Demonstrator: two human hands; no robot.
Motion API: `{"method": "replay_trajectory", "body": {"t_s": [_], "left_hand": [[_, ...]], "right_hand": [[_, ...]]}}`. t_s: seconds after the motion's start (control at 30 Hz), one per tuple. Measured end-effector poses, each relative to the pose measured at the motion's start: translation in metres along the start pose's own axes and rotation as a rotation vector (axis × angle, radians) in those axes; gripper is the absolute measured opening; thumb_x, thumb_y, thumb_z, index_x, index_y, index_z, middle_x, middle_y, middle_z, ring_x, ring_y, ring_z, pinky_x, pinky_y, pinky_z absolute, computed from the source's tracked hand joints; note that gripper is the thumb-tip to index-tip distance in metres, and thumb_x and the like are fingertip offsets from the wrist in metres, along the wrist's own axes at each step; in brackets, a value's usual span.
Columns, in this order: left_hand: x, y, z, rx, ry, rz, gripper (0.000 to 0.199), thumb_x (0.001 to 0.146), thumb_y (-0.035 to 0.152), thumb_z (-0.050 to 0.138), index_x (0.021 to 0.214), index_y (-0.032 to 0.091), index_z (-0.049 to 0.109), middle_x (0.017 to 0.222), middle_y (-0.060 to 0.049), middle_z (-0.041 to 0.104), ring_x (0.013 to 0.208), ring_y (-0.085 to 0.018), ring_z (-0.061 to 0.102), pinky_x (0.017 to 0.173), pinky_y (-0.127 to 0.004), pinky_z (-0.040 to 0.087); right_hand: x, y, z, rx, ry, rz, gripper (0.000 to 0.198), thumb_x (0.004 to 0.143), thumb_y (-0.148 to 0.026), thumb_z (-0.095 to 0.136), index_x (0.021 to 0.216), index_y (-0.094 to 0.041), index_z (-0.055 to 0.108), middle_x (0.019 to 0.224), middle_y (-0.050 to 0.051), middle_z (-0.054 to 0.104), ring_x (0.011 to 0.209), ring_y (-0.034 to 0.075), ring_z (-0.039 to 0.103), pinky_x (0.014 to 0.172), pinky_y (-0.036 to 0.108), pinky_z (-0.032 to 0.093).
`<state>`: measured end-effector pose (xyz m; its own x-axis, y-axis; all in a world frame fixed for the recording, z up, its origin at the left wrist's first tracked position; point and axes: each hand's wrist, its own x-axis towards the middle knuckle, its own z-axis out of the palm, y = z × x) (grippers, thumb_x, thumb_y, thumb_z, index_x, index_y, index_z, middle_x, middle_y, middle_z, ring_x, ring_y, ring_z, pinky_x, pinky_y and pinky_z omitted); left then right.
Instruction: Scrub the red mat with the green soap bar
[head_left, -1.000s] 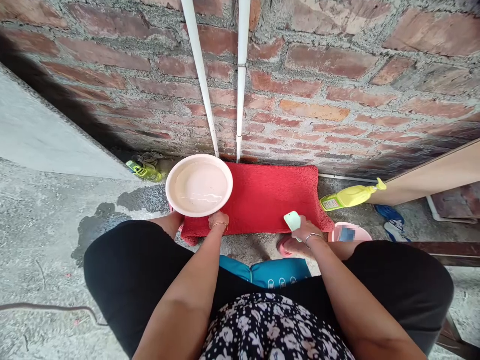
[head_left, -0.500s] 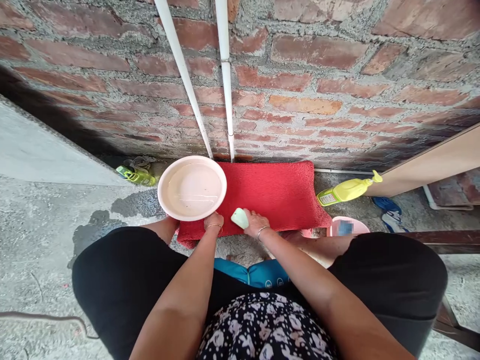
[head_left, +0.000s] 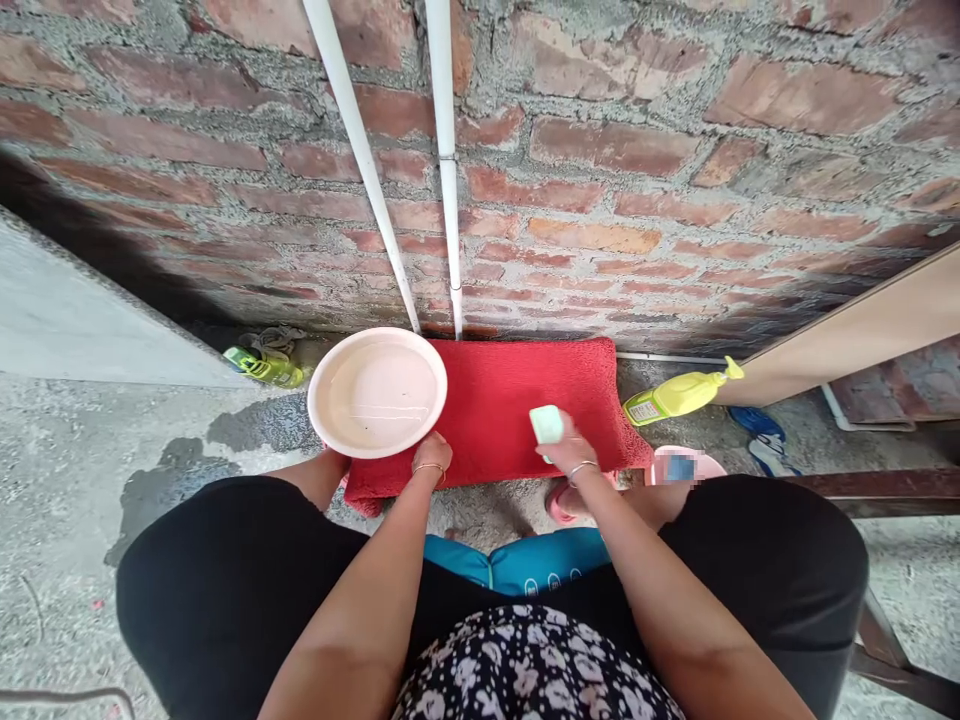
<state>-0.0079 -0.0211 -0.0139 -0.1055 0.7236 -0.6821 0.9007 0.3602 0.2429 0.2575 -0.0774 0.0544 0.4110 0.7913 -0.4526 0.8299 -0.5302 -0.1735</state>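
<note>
A red textured mat [head_left: 517, 390] lies spread out in front of me, its near edge hanging down. My left hand [head_left: 433, 455] is closed at that near edge, just right of the white basin [head_left: 319, 400], with its fingers curled on the mat. The basin holds clear water and rests on the mat's left end. Over the right half of the mat, my right hand [head_left: 568, 447] grips a pale green palm-sized block [head_left: 547, 424] with rounded corners. The hand is slightly blurred, and the block's underside is hidden.
A yellow pump bottle [head_left: 671, 398] leans beyond the mat's right end, above a pink tub [head_left: 686, 463]. Yellow-green shoes [head_left: 270, 368] lie at left by wet concrete. Behind stand a brick wall and two white pipes [head_left: 448, 180]. Blue-white slippers [head_left: 763, 440] lie far right.
My right hand has moved right across the mat with the pale green block. My left hand stays by the basin at the mat's near edge. The whole view has shifted slightly.
</note>
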Motion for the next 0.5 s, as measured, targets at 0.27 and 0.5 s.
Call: {"method": "replay_trajectory", "body": {"t_s": [0.27,0.5], "left_hand": [[0.002,-0.001,0.000,0.018,-0.020,0.024,0.027,0.081,0.017,0.042,0.099,0.019,0.062,0.106,-0.009,0.068,0.097,-0.019,0.063,0.079,-0.027,0.044],[-0.002,0.009,0.000,0.021,-0.019,0.034,0.026,0.082,0.015,0.040,0.098,0.018,0.061,0.109,-0.009,0.067,0.100,-0.020,0.062,0.079,-0.027,0.044]], "right_hand": [[0.003,-0.086,0.039,-0.197,-0.215,-0.331,0.084,0.071,-0.043,0.062,0.143,-0.036,0.019,0.120,0.009,0.050,0.104,0.025,0.056,0.079,0.034,0.041],[0.024,0.036,0.000,-0.058,-0.062,0.106,0.071,0.076,-0.048,0.057,0.138,-0.028,0.030,0.111,0.010,0.056,0.092,0.023,0.061,0.072,0.032,0.042]]}}
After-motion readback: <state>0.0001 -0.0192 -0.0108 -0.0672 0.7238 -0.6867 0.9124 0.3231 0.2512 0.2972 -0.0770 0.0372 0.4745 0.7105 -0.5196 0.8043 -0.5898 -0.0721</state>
